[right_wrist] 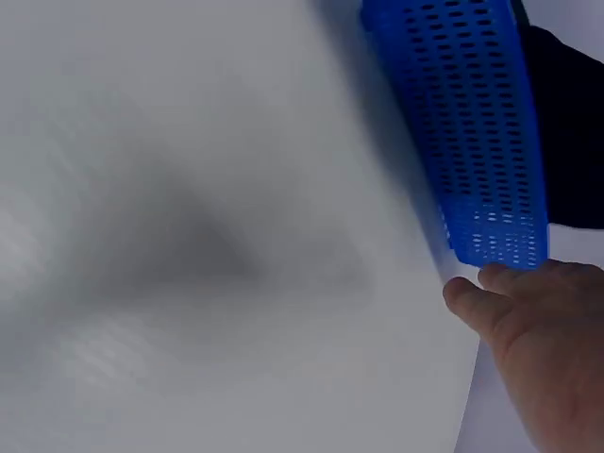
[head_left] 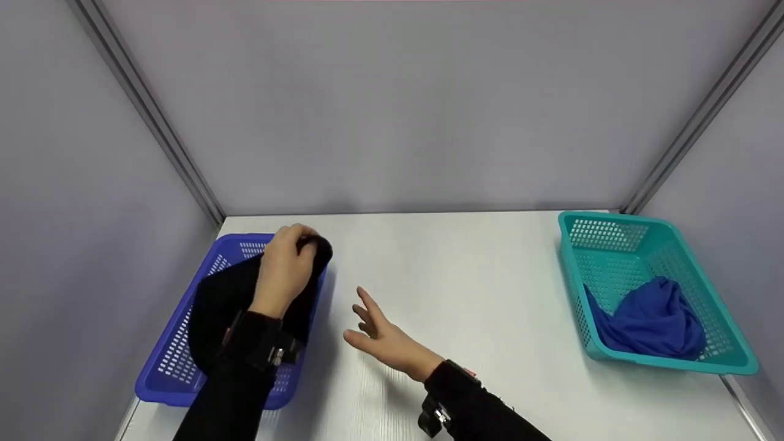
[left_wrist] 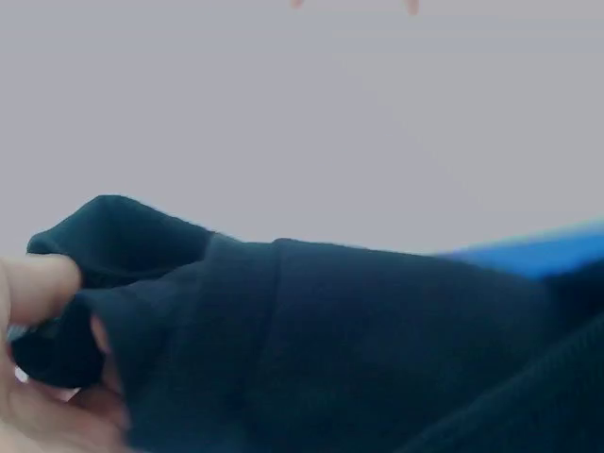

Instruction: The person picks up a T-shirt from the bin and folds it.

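Black cloth sleeves [head_left: 490, 413] reach in over the white table [head_left: 459, 288], the left hand [head_left: 285, 269] gripping a limp black fabric piece [head_left: 226, 291] at the purple-blue perforated plastic basket [head_left: 158, 392].
The black fabric looks light, soft and hardly breakable; its thick folded edge should give the surest hold, with the loose body likely to sag. It lies in and over the basket by the table's left edge, that fold pinched above the basket's far right corner by curled left fingers [head_left: 297, 230]; the wrist sits over the basket. The right hand [head_left: 392, 346] slants over bare table, fingers spread, holding nothing, apart from the basket. Near the table's right edge, a teal perforated plastic basket [head_left: 670, 365] contains a crumpled blue cloth [head_left: 655, 318].
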Demonstrator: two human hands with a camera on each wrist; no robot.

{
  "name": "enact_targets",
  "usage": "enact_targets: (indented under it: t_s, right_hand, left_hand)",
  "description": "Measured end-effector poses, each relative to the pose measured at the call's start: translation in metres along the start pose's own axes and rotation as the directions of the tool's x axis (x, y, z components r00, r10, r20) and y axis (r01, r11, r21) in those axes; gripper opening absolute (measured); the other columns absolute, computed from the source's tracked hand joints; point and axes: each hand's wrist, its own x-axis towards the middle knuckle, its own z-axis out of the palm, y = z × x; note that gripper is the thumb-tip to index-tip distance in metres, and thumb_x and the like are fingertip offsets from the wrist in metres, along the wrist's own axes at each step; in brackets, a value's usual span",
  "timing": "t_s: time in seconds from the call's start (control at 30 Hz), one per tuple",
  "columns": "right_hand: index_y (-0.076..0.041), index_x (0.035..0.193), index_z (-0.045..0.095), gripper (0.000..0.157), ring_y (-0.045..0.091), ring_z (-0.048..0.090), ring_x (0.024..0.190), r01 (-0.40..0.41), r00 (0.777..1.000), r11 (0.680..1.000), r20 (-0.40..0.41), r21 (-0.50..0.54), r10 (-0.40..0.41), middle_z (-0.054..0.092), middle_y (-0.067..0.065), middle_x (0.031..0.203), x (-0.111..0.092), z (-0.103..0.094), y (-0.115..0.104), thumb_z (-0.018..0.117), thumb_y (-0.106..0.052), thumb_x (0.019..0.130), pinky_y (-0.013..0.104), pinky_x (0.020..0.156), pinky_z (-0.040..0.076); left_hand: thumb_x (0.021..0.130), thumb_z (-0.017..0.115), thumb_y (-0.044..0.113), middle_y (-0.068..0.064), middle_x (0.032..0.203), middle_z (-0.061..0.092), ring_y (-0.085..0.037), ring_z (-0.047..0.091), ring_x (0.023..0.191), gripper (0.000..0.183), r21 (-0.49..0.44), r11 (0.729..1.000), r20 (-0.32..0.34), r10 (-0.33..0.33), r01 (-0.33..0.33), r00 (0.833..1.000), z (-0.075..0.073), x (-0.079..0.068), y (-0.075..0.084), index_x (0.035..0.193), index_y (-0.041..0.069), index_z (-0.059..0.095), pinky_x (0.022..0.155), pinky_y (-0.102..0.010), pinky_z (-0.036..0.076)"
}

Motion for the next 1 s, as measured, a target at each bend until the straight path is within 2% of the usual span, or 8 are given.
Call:
enact_targets:
  t_s: [0.13,0.3,0.4,0.47,0.6,0.83,0.93,1.0]
  right_hand:
    - [-0.048,0.160,-0.008,0.099,0.033,0.030,0.151,0.033,0.999,0.970,-0.028,0.239,-0.027,0.013,0.006,0.171,0.009,0.005,-0.018,0.068,-0.043,0.098,0.053,0.118,0.033]
    - [-0.050,0.159,-0.002,0.104,0.026,0.056,0.129,0.125,0.992,0.869,-0.059,0.480,-0.110,0.032,0.009,0.161,0.017,0.010,-0.040,0.074,-0.026,0.093,0.047,0.103,0.049]
    - [-0.031,0.154,0.029,0.077,0.019,0.060,0.110,0.159,0.987,0.810,-0.071,0.564,-0.144,0.052,0.004,0.136,0.018,0.010,-0.052,0.074,-0.022,0.092,0.036,0.091,0.052]
    - [-0.023,0.133,0.047,0.045,0.016,0.057,0.100,0.176,0.984,0.801,-0.085,0.573,-0.155,0.057,0.000,0.117,0.018,0.008,-0.061,0.070,-0.020,0.094,0.031,0.085,0.049]
    - [-0.020,0.105,0.056,0.008,0.011,0.052,0.092,0.242,0.970,0.783,-0.166,0.573,-0.178,0.056,-0.006,0.100,0.017,-0.003,-0.075,0.060,-0.025,0.101,0.027,0.081,0.043]
    - [-0.012,0.114,0.061,0.029,0.013,0.060,0.097,0.375,0.927,0.662,-0.275,0.649,-0.255,0.063,-0.001,0.106,0.010,-0.024,-0.104,0.068,-0.036,0.099,0.026,0.087,0.050]
    - [-0.009,0.120,0.059,0.031,0.015,0.062,0.099,0.377,0.926,0.625,-0.291,0.683,-0.241,0.064,0.003,0.109,0.005,-0.032,-0.118,0.063,-0.034,0.102,0.028,0.086,0.052]
    - [-0.008,0.123,0.057,0.030,0.018,0.062,0.101,0.393,0.919,0.593,-0.301,0.703,-0.254,0.064,0.006,0.112,0.002,-0.039,-0.127,0.054,-0.032,0.106,0.030,0.087,0.052]
  left_hand:
    - [0.095,0.064,0.004,-0.013,0.102,0.067,-0.030,0.065,0.097,0.011,-0.120,0.983,-0.082,0.132,-0.142,0.988,0.001,0.000,0.040,0.104,0.004,0.071,0.087,-0.047,0.051]
    - [0.097,0.065,0.004,-0.008,0.101,0.066,-0.022,0.064,0.095,0.011,-0.237,0.934,-0.065,0.258,-0.267,0.964,0.006,-0.006,0.076,0.105,0.007,0.072,0.086,-0.040,0.051]
    - [0.096,0.066,0.004,-0.006,0.102,0.066,-0.018,0.064,0.097,0.012,-0.278,0.900,-0.005,0.347,-0.335,0.938,0.011,-0.011,0.088,0.107,0.007,0.072,0.089,-0.037,0.052]
    - [0.097,0.067,0.007,-0.003,0.102,0.066,-0.015,0.063,0.096,0.013,-0.302,0.874,0.045,0.412,-0.381,0.910,0.013,-0.015,0.094,0.109,0.008,0.072,0.087,-0.034,0.052]
    - [0.097,0.069,0.016,0.001,0.107,0.064,-0.009,0.060,0.100,0.022,-0.354,0.804,0.076,0.534,-0.479,0.842,0.016,-0.021,0.100,0.118,0.011,0.071,0.089,-0.029,0.051]
    - [0.094,0.067,0.010,-0.012,0.139,0.053,-0.022,0.051,0.131,0.040,-0.405,0.667,-0.167,0.619,-0.626,0.768,0.022,-0.025,0.101,0.133,0.008,0.064,0.112,-0.039,0.041]
    - [0.091,0.068,0.011,-0.018,0.145,0.047,-0.029,0.045,0.137,0.048,-0.325,0.666,-0.254,0.622,-0.672,0.740,0.027,-0.027,0.099,0.138,0.007,0.060,0.115,-0.045,0.036]
    - [0.090,0.072,0.016,-0.019,0.149,0.043,-0.033,0.040,0.140,0.056,-0.225,0.701,-0.286,0.616,-0.676,0.734,0.031,-0.029,0.097,0.143,0.008,0.055,0.116,-0.048,0.033]
